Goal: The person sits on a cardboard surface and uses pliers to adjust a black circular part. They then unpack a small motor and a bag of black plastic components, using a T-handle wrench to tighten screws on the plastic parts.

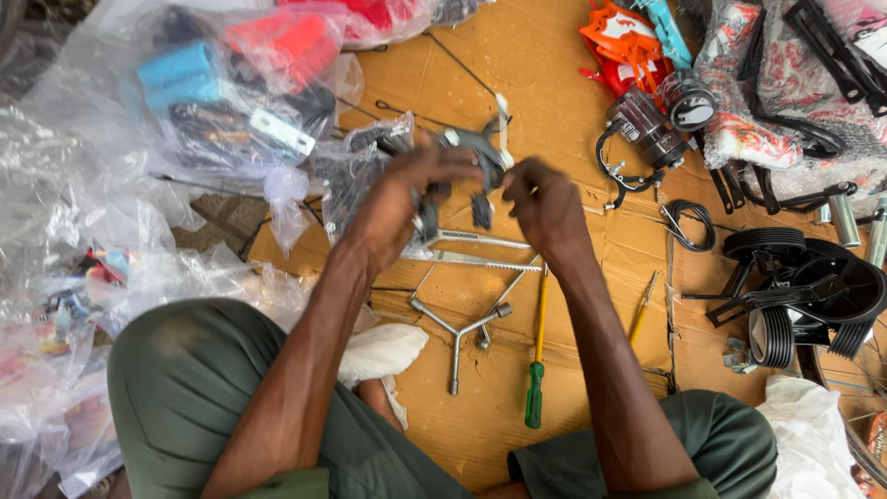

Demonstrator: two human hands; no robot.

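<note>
Flattened cardboard (554, 55) is being used as the floor work surface, with a seated person's green-trousered knees at the near edge. A grey brake caliper (476, 152) is being held up over the middle of the cardboard, between both hands. The left hand (407, 199) is being closed around the caliper's left side, fingers curled tight on it. The right hand (545, 203) is being held just right of the caliper with fingers bent inward, pinching near its lower part; whether a small piece is being gripped cannot be told, since blur is hiding the fingertips.

Judged from the layout, the work is being caught at an early or middle stage: the caliper is being handled in the air, nothing is being fastened with a tool. A three-way wrench (459, 333) is lying untouched on the cardboard just below the hands, and a green-handled screwdriver (536, 370) is lying beside it to the right, also untouched. Two metal bars (480, 251) are lying under the hands.

Clear plastic bags (231, 92) of parts are being kept far left. Black wheels (804, 286) are being kept at right, well apart from the hands.
</note>
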